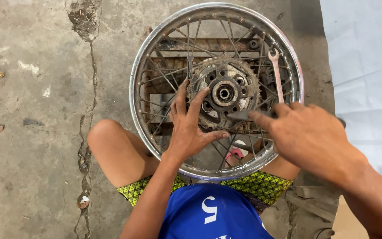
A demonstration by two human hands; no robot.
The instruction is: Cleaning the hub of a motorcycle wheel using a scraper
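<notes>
Concrete floor [36, 88] fills most of the view, cracked down the left side; pale sheet [368, 66] covers the rt edge. On the floor, betw your knees, lies a spoked wheel [143, 66] flat, chrome rim scuffed & rusty, near edge resting over your lap. Under it a rusty metal frame [208, 44] shows thru the spokes. At wheel ctr sits the rusty sprocket [239, 73] bolted round the hub [224, 93].

Your left hand [190, 128] lies flat on the spokes, fingers spread wide, nothing gripped; fingertips touch the sprocket's left edge, thumb points rt along its lower teeth. Your right hand [308, 132] comes in from the rt, fingers curled closed round a thin dark tool [239, 115]; index finger stretched along the shaft, tip of tool lies against the sprocket just below-rt of the hub. Can't tell what kind of tool, handle hidden in the fist.

An open-end wrench [276, 75] lies loose on the spokes, rt of the sprocket, just above your right hand, not touched. Small pink thing [235, 154] shows under the spokes near the rim's near edge.
</notes>
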